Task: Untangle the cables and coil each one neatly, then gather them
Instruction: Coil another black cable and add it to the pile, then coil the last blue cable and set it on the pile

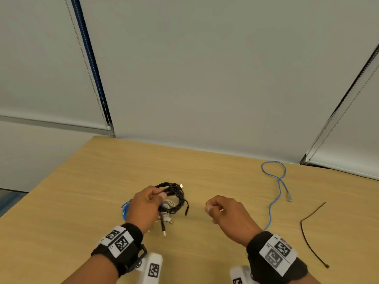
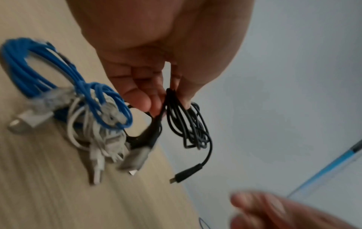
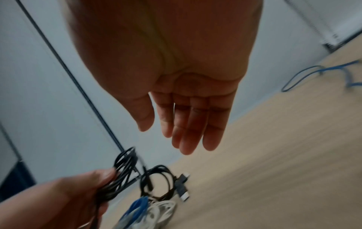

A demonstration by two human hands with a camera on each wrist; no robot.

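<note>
My left hand (image 1: pixel 158 197) pinches a coiled black cable (image 1: pixel 176 193) between thumb and fingers and holds it just above a small pile on the wooden table (image 1: pixel 123 160). The left wrist view shows the black coil (image 2: pixel 188 124) hanging from my fingertips, one plug dangling. In the pile lie a bundled blue cable (image 2: pixel 39 69), a white cable (image 2: pixel 94 131) and a second black cable (image 3: pixel 156 182). My right hand (image 1: pixel 211 208) hovers right of the pile, its fingers (image 3: pixel 188 136) relaxed and holding nothing. A loose blue cable (image 1: pixel 274 181) lies uncoiled at the far right.
A thin dark cable tie (image 1: pixel 307 232) lies near the table's right front. Grey window blinds (image 1: pixel 205 78) rise close behind the table's far edge. The table's left edge (image 1: pixel 51 177) runs diagonally beside the pile.
</note>
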